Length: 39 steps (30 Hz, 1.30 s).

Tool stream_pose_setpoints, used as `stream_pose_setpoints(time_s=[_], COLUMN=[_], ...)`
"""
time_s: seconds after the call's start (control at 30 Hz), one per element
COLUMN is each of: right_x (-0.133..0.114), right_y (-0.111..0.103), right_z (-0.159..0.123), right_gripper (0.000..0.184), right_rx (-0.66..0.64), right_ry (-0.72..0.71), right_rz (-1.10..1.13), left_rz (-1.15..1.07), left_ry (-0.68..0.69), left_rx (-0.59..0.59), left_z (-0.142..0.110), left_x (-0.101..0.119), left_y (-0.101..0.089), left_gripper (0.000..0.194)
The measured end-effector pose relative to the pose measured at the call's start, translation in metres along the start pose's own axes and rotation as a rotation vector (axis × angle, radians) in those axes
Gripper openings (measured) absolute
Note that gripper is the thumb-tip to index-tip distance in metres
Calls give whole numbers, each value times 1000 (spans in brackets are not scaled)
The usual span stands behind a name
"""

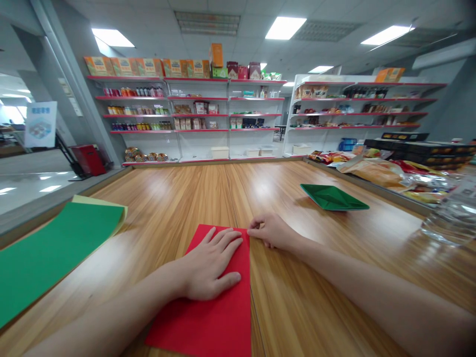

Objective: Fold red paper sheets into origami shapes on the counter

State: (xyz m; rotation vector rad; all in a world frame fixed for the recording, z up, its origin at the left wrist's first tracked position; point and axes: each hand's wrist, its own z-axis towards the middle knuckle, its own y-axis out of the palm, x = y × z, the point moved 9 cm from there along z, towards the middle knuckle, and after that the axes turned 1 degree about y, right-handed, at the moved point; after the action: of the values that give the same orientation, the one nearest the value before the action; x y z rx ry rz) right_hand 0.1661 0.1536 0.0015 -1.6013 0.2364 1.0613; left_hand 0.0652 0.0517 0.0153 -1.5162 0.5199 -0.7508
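A sheet of red paper (223, 322) lies on the wooden table in front of me, its right edge near the table's seam. My left hand (211, 267) rests flat on the upper part of the sheet, fingers stretched out and thumb apart. At the far right corner of the paper, my right hand (273, 232) is closed, with thumb and forefinger pinching that corner. The other right fingers are curled under and partly hidden.
Green paper sheets (55, 253) with a pale yellow one beneath lie at the left. A folded green paper piece (334, 197) sits right of centre. A clear plastic bottle (449, 218) and packaged snacks (386, 173) are at the right. Stocked shelves (197, 99) stand beyond the table (178, 183).
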Motion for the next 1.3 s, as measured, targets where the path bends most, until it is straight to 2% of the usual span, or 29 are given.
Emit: stream_pose_setpoints(time_s=[0.37, 0.6, 0.73, 1.1, 1.3], right_x=[-23, -32, -39, -60, -76], right_y=[5, 15, 20, 41, 57], right_z=[-11, -34, -44, -67, -91], right_gripper=[16, 13, 12, 16, 14], right_rx=[-91, -149, -176, -364, -501], right_ry=[-190, -277, -282, -280, -277], right_rz=[-71, -108, -118, -125, -99], left_rz=[4, 21, 14, 30, 3], left_ry=[-19, -50, -45, -73, -70], left_rx=[-15, -7, 10, 10, 20], left_z=[1, 5, 6, 6, 5], left_x=[0, -4, -6, -8, -8], left_y=[1, 4, 6, 7, 6], left_gripper=[67, 66, 66, 67, 66])
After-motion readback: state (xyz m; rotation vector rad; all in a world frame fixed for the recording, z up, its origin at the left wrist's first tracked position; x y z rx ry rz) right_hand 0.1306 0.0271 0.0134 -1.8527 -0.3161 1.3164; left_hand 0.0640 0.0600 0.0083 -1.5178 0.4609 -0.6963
